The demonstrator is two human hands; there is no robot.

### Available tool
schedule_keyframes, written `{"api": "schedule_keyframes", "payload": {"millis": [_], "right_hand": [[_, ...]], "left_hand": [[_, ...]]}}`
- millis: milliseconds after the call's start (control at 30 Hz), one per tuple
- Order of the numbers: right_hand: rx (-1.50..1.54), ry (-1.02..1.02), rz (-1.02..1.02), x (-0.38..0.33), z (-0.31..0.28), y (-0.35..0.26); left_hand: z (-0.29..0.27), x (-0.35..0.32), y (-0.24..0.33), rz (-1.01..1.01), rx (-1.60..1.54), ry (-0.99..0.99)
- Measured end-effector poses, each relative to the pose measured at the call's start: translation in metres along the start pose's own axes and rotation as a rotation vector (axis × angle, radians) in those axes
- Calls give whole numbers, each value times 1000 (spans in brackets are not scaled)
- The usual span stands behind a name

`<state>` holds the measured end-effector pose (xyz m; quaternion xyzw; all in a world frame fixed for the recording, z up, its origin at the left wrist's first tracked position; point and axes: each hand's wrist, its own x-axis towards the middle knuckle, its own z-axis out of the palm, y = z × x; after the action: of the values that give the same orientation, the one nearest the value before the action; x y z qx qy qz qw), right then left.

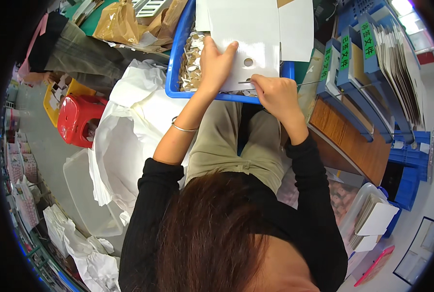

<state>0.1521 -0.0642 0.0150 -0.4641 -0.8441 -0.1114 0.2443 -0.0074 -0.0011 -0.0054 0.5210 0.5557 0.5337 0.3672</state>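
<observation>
A: Left hand (217, 65)?
B: On the left side of the white card sheet (251, 41), thumb stretched away from the fingers and lying on top. Can't tell from here if any fingers hook underneath.
A: Right hand (277, 95)?
B: Closed, thumb and forefinger pinching a thin metal tool (308, 83) by the sheet's near edge. Tip points left, rod sticks out right.
A: Sheet's where?
B: Over the blue tray (169, 82), above the person's lap. Round hole (248, 62) in it, just beyond the right fingertips.
A: Tray contents?
B: Small white and brown card scraps (191, 61), showing left of the sheet.
A: Nearby?
B: Blue file holders (342, 73) right, red stool (71, 119) left, another person standing beyond it.
</observation>
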Motion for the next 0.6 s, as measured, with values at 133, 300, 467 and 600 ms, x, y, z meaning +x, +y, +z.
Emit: {"api": "schedule_keyframes", "payload": {"millis": [133,300,467,600], "right_hand": [[-87,-31,43,1,-12,-5],[1,59,171,-9,-36,-7],[20,-7,230,-22,-46,3],[51,46,192,-18,-42,1]], "left_hand": [[0,-1,2,22,26,10],[-2,3,-4,34,19,67],[-1,5,-4,-10,-178,79],[0,4,2,-117,-436,130]]}}
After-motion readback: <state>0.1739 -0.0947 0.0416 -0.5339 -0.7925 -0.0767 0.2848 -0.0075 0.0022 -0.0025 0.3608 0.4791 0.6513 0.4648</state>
